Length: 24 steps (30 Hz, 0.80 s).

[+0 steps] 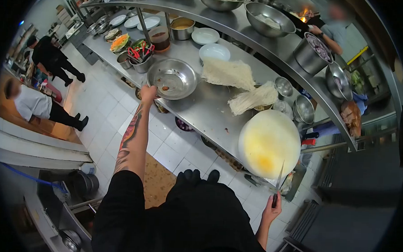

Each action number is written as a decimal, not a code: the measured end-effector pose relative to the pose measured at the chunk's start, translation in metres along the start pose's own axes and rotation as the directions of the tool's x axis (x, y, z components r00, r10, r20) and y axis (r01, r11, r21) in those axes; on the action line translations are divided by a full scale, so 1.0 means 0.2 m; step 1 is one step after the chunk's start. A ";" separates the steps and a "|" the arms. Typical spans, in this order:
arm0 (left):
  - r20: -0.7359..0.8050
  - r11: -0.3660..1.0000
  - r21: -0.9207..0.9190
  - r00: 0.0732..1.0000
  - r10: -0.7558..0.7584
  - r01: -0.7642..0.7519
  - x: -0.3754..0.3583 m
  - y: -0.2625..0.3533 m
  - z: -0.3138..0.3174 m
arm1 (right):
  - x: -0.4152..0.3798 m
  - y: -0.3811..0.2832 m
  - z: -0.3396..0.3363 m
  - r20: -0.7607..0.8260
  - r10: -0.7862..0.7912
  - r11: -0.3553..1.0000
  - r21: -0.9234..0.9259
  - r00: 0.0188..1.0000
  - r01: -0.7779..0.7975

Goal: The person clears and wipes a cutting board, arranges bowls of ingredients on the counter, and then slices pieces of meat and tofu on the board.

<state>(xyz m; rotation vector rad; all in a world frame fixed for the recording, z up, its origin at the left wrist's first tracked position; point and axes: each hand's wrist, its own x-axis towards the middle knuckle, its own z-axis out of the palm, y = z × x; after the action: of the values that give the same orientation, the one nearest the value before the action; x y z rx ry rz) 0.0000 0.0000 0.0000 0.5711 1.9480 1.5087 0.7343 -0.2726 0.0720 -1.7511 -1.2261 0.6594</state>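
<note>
My left hand (148,94) grips the near rim of a shallow steel bowl (179,74), which has a small brown scrap inside and sits at the counter's front edge. In my right hand (271,211) is a knife (279,180) with a dark handle, its blade pointing up over the edge of a round white cutting board (263,123). A yellow stain marks the board. Between the bowl and the board lie two pale bundles of what look like dried noodles (227,73).
A steel shelf (192,8) over the counter carries large bowls and a pot of sliced onions (314,50). Red-handled scissors (142,52) stand in a container left of the bowl. Two people (53,61) are on the left; another (335,33) is beyond the shelf, near a flame.
</note>
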 end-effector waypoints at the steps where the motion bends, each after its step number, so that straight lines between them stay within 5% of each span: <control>1: -0.044 0.998 -0.055 0.999 0.015 -0.017 -0.06 0.08 -0.02 | 0.03 0.01 0.03 -0.005 -0.012 1.000 0.017 1.000 0.012; 3: -0.092 0.993 -0.114 0.996 0.021 -0.032 -0.14 0.18 0.06 | 0.22 0.07 -0.06 -0.005 -0.029 0.999 0.027 1.000 0.029; 5: -0.207 0.842 0.189 0.817 0.538 -0.506 -0.13 0.25 0.00 | 0.33 0.14 -0.05 -0.007 -0.057 0.996 0.063 0.998 0.057; 7: -0.223 0.807 0.255 0.780 0.585 -0.533 -0.37 0.49 0.03 | 0.41 0.07 -0.05 0.004 -0.083 0.991 0.104 0.997 0.082; 9: -0.124 0.560 0.455 0.573 0.810 -0.693 -0.50 0.61 0.06 | 0.53 0.14 -0.07 0.037 -0.034 0.997 0.066 0.999 0.031; 10: -0.129 0.558 0.461 0.570 0.811 -0.690 -0.48 0.55 0.06 | 0.58 0.17 -0.06 0.050 -0.109 0.992 0.065 0.993 0.106; 12: 0.067 0.293 0.650 0.438 0.896 -0.701 -0.43 0.39 0.09 | 0.65 0.17 -0.05 0.049 -0.146 0.987 0.077 0.988 0.142; 17: -0.061 0.419 0.649 0.505 0.861 -0.635 -0.39 0.23 0.16 | 0.72 -0.05 0.01 0.058 -0.063 0.992 0.110 0.996 0.056; 19: -0.132 0.476 0.628 0.518 0.845 -0.616 -0.36 0.22 0.15 | 0.76 -0.01 0.07 0.026 -0.189 0.963 0.202 0.982 0.180; 21: -0.286 0.809 0.345 0.768 0.573 -0.475 -0.34 0.22 0.15 | 0.78 0.02 0.11 0.072 -0.166 0.970 0.189 0.983 0.150; 22: -0.284 0.809 0.345 0.769 0.573 -0.476 -0.33 0.20 0.17 | 0.78 0.03 0.13 0.116 -0.140 0.978 0.174 0.983 0.119; 23: -0.333 0.937 -0.033 0.887 0.319 -0.349 -0.31 0.17 0.19 | 0.78 0.01 0.16 0.112 -0.138 0.978 0.172 0.984 0.118; 24: -0.270 0.900 -0.406 0.961 0.049 -0.160 -0.30 0.15 0.20 | 0.77 -0.03 0.21 0.137 -0.067 0.981 0.192 0.988 0.040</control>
<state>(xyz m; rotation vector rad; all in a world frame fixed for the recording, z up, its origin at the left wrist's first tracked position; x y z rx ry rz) 0.0695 -0.0038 0.0347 0.3036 1.7009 2.0896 0.7555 -0.1141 0.0656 -1.5302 -1.2591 0.8537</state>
